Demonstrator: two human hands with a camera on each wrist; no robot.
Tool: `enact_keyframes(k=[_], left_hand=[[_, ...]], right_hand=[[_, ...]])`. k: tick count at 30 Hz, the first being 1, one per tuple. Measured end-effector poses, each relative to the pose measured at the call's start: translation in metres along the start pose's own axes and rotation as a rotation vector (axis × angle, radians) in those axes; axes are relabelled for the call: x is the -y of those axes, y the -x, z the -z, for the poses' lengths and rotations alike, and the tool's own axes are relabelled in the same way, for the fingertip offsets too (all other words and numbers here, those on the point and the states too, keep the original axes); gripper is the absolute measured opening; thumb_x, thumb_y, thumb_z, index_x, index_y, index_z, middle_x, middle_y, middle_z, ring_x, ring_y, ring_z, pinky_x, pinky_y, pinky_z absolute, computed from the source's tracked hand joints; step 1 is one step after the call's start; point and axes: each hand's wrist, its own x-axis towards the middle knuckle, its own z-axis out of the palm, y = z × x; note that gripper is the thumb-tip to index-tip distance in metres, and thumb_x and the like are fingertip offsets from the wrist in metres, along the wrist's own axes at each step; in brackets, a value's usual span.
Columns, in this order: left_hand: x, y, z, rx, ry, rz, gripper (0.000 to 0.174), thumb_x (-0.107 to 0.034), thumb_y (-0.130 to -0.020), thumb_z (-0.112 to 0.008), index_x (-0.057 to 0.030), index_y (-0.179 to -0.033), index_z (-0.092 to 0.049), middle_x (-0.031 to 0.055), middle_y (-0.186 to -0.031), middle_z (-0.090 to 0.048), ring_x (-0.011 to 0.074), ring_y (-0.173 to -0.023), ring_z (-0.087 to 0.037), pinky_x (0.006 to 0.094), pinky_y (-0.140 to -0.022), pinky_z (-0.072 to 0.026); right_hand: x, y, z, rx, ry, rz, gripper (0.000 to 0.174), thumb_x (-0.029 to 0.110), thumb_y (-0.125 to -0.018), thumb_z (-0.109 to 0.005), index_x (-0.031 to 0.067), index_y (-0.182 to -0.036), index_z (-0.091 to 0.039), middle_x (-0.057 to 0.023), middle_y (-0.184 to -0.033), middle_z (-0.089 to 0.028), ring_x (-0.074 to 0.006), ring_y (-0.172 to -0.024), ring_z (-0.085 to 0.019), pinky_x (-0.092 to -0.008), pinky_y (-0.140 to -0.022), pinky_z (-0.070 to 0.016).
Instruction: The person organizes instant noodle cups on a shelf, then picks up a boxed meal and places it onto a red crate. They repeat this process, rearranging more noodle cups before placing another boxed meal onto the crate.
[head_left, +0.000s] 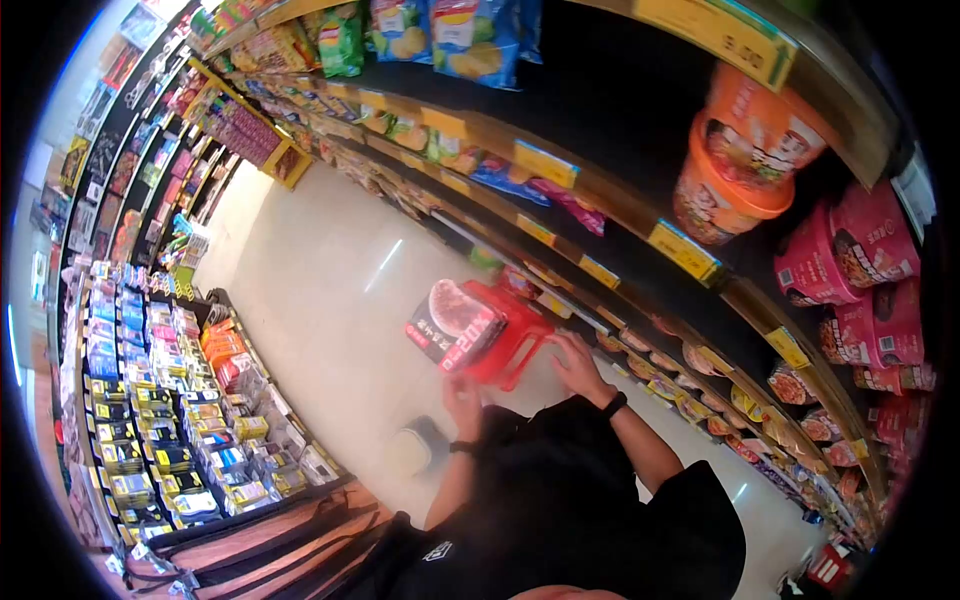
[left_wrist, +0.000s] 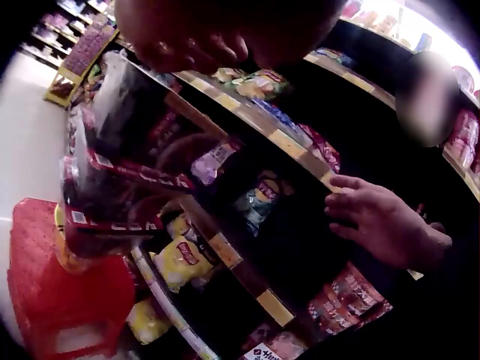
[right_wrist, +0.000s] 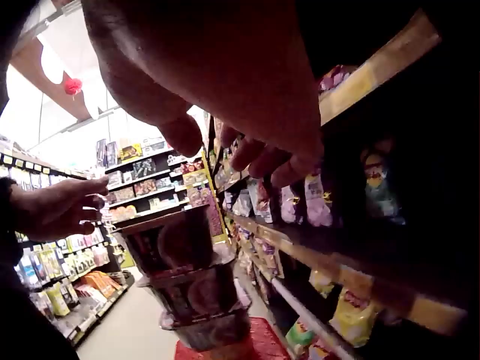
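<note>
A stack of dark food tubs with red lettering (head_left: 455, 325) stands on a red plastic stool (head_left: 520, 350) in the aisle. Several tubs (right_wrist: 199, 292) show one above another in the right wrist view. My left hand (head_left: 463, 405) is beside the stack's near side, fingers extended and holding nothing; it also shows as a hand (right_wrist: 56, 210) in the right wrist view. My right hand (head_left: 575, 365) is over the stool's shelf side, between stack and shelving. Its fingers (right_wrist: 247, 154) hang loosely bent around nothing. In the left wrist view this right hand (left_wrist: 382, 221) overlaps a shelf edge.
Long shelving runs along the right, with yellow price tags (head_left: 685, 250), chip bags (head_left: 470, 40), orange noodle buckets (head_left: 740, 180) and pink tubs (head_left: 850, 245). A low display of small packets (head_left: 180, 410) stands on the left. Pale floor (head_left: 310, 260) lies between them.
</note>
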Motion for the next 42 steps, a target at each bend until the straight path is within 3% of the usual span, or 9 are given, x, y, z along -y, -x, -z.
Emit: enact_keyframes(k=[5, 8, 11, 16, 19, 24, 28, 32, 42], left_hand=[[0.045, -0.028, 0.025, 0.003, -0.137, -0.034, 0.046, -0.021, -0.086, -0.071, 0.0028, -0.120, -0.050, 0.0108, -0.097, -0.058, 0.0182, -0.078, -0.058, 0.0287, -0.067, -0.0491], [0.107, -0.043, 0.026, 0.188, -0.168, 0.026, 0.068, -0.027, -0.087, -0.070, 0.0077, -0.136, -0.037, 0.0177, -0.110, -0.060, 0.0253, -0.094, -0.064, 0.0320, -0.075, -0.0532], [0.108, -0.060, 0.033, 0.439, 0.035, 0.295, 0.065, -0.030, -0.089, -0.068, 0.0079, -0.132, -0.038, 0.0204, -0.114, -0.060, 0.0252, -0.099, -0.064, 0.0333, -0.076, -0.0537], [0.132, -0.073, 0.039, 0.657, 0.065, 0.353, 0.057, -0.031, -0.091, -0.066, 0.0009, -0.130, -0.039, 0.0160, -0.111, -0.064, 0.0206, -0.094, -0.065, 0.0297, -0.073, -0.0518], [0.114, -0.081, 0.045, 0.726, 0.186, 0.308, 0.059, -0.031, -0.089, -0.068, -0.0015, -0.132, -0.040, 0.0132, -0.111, -0.063, 0.0187, -0.095, -0.063, 0.0297, -0.074, -0.0501], [0.113, -0.092, 0.038, 0.816, 0.236, 0.279, 0.065, -0.031, -0.085, -0.072, -0.0034, -0.134, -0.040, 0.0097, -0.114, -0.062, 0.0165, -0.099, -0.060, 0.0320, -0.075, -0.0490], [0.122, -0.094, 0.028, 0.827, 0.220, 0.212, 0.062, -0.029, -0.082, -0.076, -0.0037, -0.130, -0.046, 0.0069, -0.114, -0.061, 0.0146, -0.096, -0.059, 0.0309, -0.073, -0.0489], [0.103, -0.084, 0.033, 0.840, 0.256, 0.167, 0.055, -0.022, -0.084, -0.075, -0.0010, -0.127, -0.048, 0.0083, -0.114, -0.061, 0.0165, -0.097, -0.059, 0.0299, -0.079, -0.0487], [0.048, -0.052, 0.023, 1.067, 0.346, 0.004, 0.054, -0.011, -0.088, -0.069, 0.0032, -0.131, -0.039, 0.0125, -0.121, -0.057, 0.0190, -0.109, -0.056, 0.0329, -0.095, -0.0453]], right_hand=[[0.009, -0.043, -0.067, 0.032, -0.118, -0.053, 0.043, 0.015, -0.086, -0.064, 0.0015, -0.125, -0.050, -0.0173, -0.121, -0.053, -0.0356, -0.116, -0.050, -0.0417, -0.100, -0.0394], [-0.003, -0.057, -0.107, -0.032, -0.014, -0.069, 0.050, 0.016, -0.084, -0.065, 0.0000, -0.128, -0.048, -0.0192, -0.126, -0.050, -0.0353, -0.118, -0.049, -0.0404, -0.101, -0.0393], [-0.018, -0.070, -0.137, -0.103, 0.011, -0.127, 0.051, 0.015, -0.084, -0.063, 0.0000, -0.131, -0.046, -0.0201, -0.130, -0.048, -0.0350, -0.122, -0.048, -0.0387, -0.103, -0.0384], [-0.013, -0.078, -0.147, -0.074, -0.289, -0.243, 0.045, 0.015, -0.089, -0.056, 0.0028, -0.131, -0.049, -0.0164, -0.124, -0.058, -0.0318, -0.119, -0.053, -0.0356, -0.103, -0.0384], [-0.016, -0.079, -0.156, -0.155, -0.488, -0.243, 0.036, 0.017, -0.093, -0.051, 0.0029, -0.126, -0.054, -0.0155, -0.122, -0.061, -0.0293, -0.115, -0.056, -0.0339, -0.101, -0.0405], [0.021, -0.084, -0.145, -0.140, -0.207, -0.258, 0.043, 0.038, -0.097, -0.053, 0.0102, -0.129, -0.056, -0.0162, -0.102, -0.068, -0.0268, -0.092, -0.066, -0.0356, -0.081, -0.0498], [0.025, -0.078, -0.149, -0.051, -0.169, -0.255, 0.055, 0.023, -0.087, -0.062, 0.0081, -0.137, -0.046, -0.0208, -0.121, -0.057, -0.0340, -0.111, -0.055, -0.0400, -0.094, -0.0436], [0.036, -0.063, -0.138, -0.110, -0.085, -0.271, 0.049, 0.020, -0.083, -0.063, -0.0016, -0.125, -0.048, -0.0224, -0.124, -0.052, -0.0370, -0.117, -0.049, -0.0412, -0.101, -0.0391], [0.081, 0.026, -0.040, -0.334, -0.067, -0.440, 0.050, 0.016, -0.075, -0.071, -0.0017, -0.116, -0.048, -0.0210, -0.105, -0.058, -0.0345, -0.099, -0.057, -0.0396, -0.088, -0.0459]])
